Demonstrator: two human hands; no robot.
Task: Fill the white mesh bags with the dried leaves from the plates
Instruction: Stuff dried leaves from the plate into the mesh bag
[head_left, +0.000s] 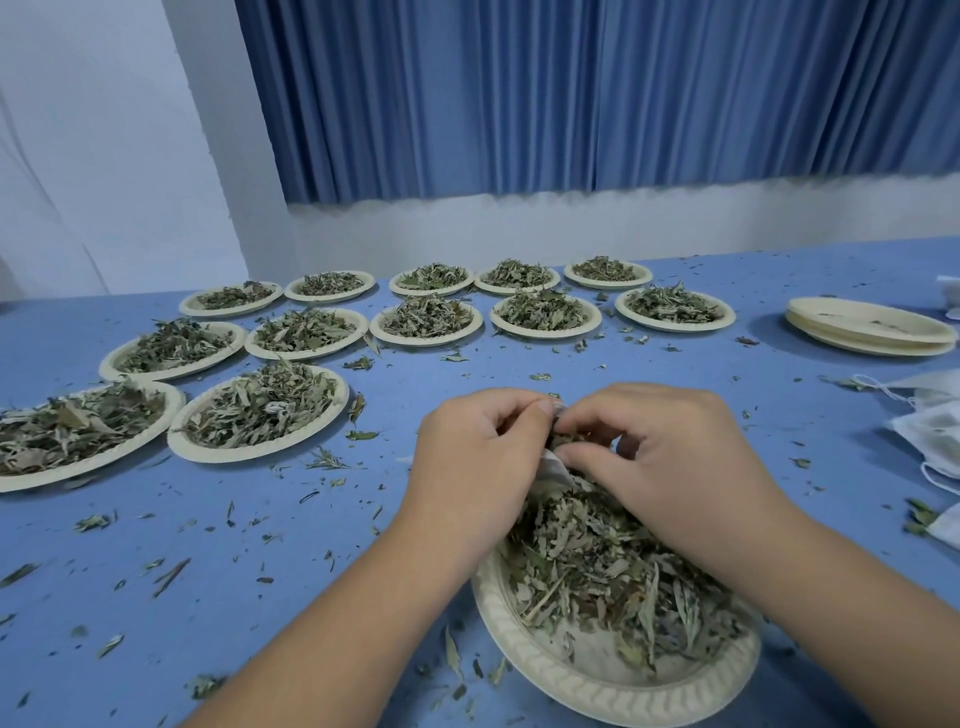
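Roughly early-to-mid run, judging by the layout. Far left on the blue counter (260, 545): full plates (260, 413) of dried leaves, about a dozen in rows running back toward the curtain, none of them visibly touched. Centre: left hand (475, 462) curled, fingers pinching the mouth of a white mesh bag (557, 470) held just above the near plate (613, 675); only a sliver of the bag shows between the hands, so fill level is unreadable. Right hand (665, 457) closed on a pinch of leaves at the bag mouth, looks like it is stuffing them in. Near plate is well loaded with leaves (597, 561), so this bag's plate is far from emptied. Right side: stack of empty plates (872, 327), a few high, suggesting some plates are done; filled bags (935, 431) lie at the right edge, partly cut off. Loose leaf scraps litter the counter. Most of the work remains.
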